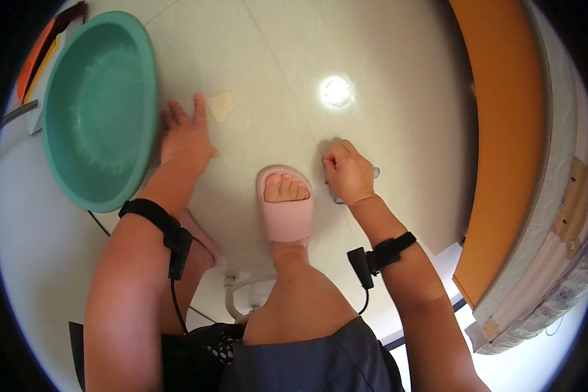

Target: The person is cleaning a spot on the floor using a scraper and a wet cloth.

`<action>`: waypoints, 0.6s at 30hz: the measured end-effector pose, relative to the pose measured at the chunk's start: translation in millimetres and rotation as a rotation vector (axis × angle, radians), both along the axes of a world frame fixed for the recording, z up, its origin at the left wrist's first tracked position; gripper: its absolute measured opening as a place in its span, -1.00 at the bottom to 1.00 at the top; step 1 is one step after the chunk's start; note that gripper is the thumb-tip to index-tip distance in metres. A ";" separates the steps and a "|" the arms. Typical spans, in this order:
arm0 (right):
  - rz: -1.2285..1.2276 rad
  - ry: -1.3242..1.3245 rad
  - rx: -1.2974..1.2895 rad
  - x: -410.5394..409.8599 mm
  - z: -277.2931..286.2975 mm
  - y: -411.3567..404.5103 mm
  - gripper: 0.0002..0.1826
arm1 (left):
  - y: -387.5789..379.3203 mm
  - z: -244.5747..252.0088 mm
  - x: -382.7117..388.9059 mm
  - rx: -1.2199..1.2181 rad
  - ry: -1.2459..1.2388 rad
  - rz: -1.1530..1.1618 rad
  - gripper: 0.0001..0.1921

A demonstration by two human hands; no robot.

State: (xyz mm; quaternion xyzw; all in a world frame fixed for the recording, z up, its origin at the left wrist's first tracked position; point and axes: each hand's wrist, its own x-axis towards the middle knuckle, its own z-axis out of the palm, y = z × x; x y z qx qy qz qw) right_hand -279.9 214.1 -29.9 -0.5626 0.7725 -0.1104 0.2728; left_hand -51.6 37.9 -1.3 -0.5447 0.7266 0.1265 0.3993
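My left hand (pixel 186 134) is spread above the pale tiled floor, palm down, with nothing in it. Its fingers are beside the rim of a green plastic basin (pixel 98 112), which has no visible contents. Just right of these fingertips lies a flat, pale yellow piece (pixel 221 106) of unclear material. My right hand (pixel 348 171) is curled over a small grey item (pixel 338 198) at floor level. Only the item's edges stick out around the hand, so I cannot tell exactly what it is.
My foot in a pink slide sandal (pixel 286 220) stands between the hands. An orange bed frame (pixel 509 147) with a mattress curves along the right. An orange and dark object (pixel 39 59) is behind the basin. A white tubular leg (pixel 231 296) stands below me.
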 end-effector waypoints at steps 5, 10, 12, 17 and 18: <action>0.075 0.034 0.215 -21.7 6.1 81.0 -0.90 | 2.2 -5.6 -6.2 0.008 0.036 0.001 0.11; -0.023 0.095 0.352 -14.0 6.2 182.6 -0.90 | 2.0 -9.5 0.4 -0.014 0.003 -0.035 0.11; -0.106 0.095 0.331 -12.1 5.9 187.2 -0.89 | 1.5 -10.1 -0.5 -0.023 -0.001 -0.056 0.11; -0.041 0.098 0.283 -8.4 9.9 146.2 -0.92 | 0.3 -4.2 -2.0 -0.011 0.015 -0.009 0.12; -0.042 0.096 0.280 -7.9 9.5 150.1 -0.92 | 0.6 -3.5 -1.5 -0.014 0.012 -0.009 0.12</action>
